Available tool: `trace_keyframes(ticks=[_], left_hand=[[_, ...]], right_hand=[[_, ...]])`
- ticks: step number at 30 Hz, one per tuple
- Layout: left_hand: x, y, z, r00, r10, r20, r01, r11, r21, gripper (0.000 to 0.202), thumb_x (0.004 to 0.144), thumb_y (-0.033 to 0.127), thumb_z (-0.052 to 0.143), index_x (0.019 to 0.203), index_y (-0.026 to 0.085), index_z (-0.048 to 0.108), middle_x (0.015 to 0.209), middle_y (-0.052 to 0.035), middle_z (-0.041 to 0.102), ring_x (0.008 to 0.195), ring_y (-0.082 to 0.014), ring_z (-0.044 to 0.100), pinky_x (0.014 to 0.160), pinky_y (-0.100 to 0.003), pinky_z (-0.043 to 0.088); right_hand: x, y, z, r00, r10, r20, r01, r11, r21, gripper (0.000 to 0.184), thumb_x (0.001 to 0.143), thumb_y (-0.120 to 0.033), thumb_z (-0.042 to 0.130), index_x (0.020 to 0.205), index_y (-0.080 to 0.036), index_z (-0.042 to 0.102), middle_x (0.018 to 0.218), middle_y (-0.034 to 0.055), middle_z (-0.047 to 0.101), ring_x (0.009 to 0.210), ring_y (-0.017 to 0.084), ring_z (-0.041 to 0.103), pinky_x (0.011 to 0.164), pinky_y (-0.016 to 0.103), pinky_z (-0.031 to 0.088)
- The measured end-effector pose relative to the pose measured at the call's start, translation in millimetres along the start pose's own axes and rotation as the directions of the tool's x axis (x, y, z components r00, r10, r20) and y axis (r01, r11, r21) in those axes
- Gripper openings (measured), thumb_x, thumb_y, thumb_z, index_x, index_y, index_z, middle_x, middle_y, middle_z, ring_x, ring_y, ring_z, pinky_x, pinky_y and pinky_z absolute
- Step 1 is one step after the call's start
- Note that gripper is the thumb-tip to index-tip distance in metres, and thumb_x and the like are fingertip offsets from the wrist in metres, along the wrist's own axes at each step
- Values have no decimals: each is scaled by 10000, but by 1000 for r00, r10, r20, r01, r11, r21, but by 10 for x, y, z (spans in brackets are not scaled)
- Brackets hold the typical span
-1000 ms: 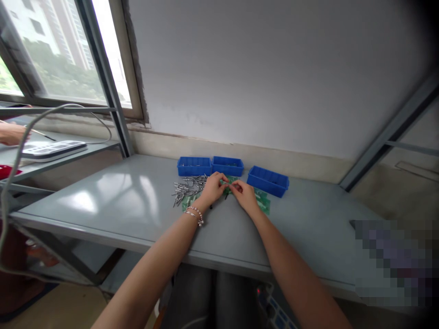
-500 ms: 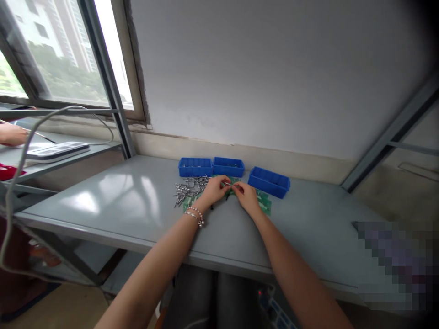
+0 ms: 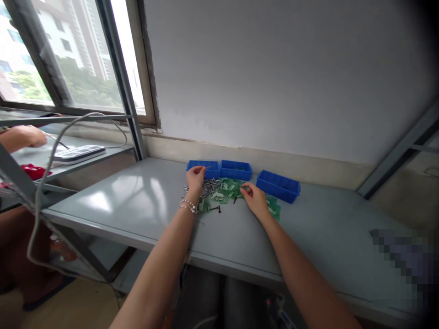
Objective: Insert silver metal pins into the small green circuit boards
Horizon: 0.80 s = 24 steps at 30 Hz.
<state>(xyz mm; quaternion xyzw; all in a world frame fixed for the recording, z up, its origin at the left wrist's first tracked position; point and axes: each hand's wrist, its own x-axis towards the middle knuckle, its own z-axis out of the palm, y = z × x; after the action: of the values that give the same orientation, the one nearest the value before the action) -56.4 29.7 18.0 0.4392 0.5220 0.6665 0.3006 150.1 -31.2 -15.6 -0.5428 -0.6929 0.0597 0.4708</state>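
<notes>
My left hand, with a bead bracelet at the wrist, reaches toward the left blue bin and pinches a small metal pin over its front edge. Just below it lies a heap of metal pins. My right hand rests on the green circuit boards, with thumb and forefinger pinched together on something too small to name. Two black screws lie in front of the boards.
Three blue bins stand in a row near the wall: left, middle, right. The grey table runs left to a shelf with a white device and cable. Another person's hand works there.
My hands, which met over the green boards, have parted. The left one moved up and left to the left bin; the right stayed on the boards. The view shifted.
</notes>
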Motion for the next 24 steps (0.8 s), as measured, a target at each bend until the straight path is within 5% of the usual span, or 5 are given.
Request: trace_keyframes(ticks=[4, 8, 24], left_hand=[[127, -71, -132, 966, -206, -157, 175, 965, -194, 144, 720, 168, 568, 830, 80, 599, 625, -19, 564, 465, -65, 494, 467, -180, 386], [190, -101, -178, 926, -312, -211, 230, 912, -340, 145, 726, 142, 575, 861, 88, 581, 637, -12, 569, 476, -47, 492, 463, -153, 381], [177, -99, -153, 915, -366, -172, 266, 866, -424, 100, 695, 121, 588, 793, 112, 607, 658, 7, 576, 466, -39, 470, 459, -161, 333]], right_hand=[[-2, -13, -6, 1000, 7, 0, -7, 1000, 5, 205, 751, -345, 476, 820, -187, 587, 550, -6, 526, 486, 150, 483, 502, 252, 360], [0, -26, -12, 1000, 13, -1, -13, 1000, 6, 197, 743, -339, 478, 809, -186, 585, 542, -6, 522, 484, 153, 482, 500, 255, 358], [-7, 7, 7, 1000, 18, 10, -18, 1000, 0, 194, 743, -338, 476, 814, -196, 587, 554, -8, 533, 485, 153, 495, 498, 249, 360]])
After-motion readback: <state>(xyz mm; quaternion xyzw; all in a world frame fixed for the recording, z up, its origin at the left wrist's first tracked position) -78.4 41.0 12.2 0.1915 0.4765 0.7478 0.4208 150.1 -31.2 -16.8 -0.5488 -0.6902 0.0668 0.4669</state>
